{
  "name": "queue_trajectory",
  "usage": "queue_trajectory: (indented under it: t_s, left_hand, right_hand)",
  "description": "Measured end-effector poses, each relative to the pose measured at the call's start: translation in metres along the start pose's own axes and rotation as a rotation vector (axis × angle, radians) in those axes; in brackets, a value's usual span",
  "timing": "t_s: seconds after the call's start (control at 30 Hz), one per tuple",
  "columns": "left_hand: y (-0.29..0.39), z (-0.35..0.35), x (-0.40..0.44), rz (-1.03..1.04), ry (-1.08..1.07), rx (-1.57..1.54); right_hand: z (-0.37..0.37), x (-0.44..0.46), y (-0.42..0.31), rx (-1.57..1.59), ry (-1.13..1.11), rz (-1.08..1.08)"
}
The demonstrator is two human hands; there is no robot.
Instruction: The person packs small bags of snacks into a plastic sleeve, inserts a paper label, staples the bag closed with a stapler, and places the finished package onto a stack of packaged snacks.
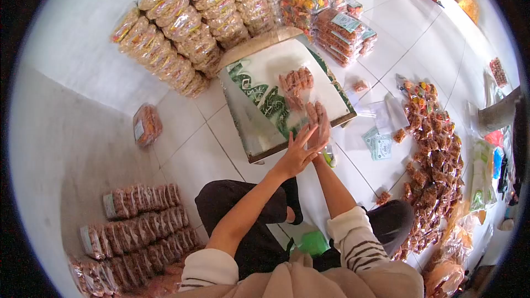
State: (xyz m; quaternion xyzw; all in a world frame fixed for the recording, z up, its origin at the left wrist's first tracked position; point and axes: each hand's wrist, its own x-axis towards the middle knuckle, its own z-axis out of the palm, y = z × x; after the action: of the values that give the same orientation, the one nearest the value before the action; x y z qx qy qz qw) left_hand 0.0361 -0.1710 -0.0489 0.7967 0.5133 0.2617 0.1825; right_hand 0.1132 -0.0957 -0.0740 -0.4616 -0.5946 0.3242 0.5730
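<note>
A clear plastic pack of reddish-brown snack pieces (296,84) lies on a low table (259,124) with a white top and a green pattern. Just below the pack, near the table's front right edge, my two hands meet. My left hand (297,152) has its fingers spread, with the tips against my right hand. Stretched out toward the pack, the fingers of my right hand (318,124) lie close together. Whether my right hand touches the pack's plastic I cannot tell. Nothing is visibly gripped in either hand.
Tall stacks of packed snacks (187,19) line the wall behind the table, with more packs (342,30) at the back right. Small brown bags (436,160) form a long pile on the right. Printed labels (378,144) lie on the tiles. Long packs (143,226) sit front left.
</note>
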Motion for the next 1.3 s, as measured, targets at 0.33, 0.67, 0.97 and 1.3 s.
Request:
queue_trajectory:
  t_s: [0.33,0.67,0.97,1.3]
  left_hand:
    - [-0.001,0.000,0.007,0.014,-0.069,-0.058]
    - [-0.004,0.005,0.005,0.011,-0.042,-0.081]
    - [0.016,0.033,0.014,-0.135,0.063,0.097]
    - [0.152,0.139,0.070,0.178,0.149,-0.067]
  right_hand:
    - [0.037,0.036,0.057,-0.086,-0.141,-0.057]
    - [0.031,0.011,0.057,-0.112,0.018,-0.020]
    - [-0.066,-0.067,0.038,-0.503,-0.464,-0.446]
    - [-0.277,-0.130,0.031,-0.604,-0.171,0.068]
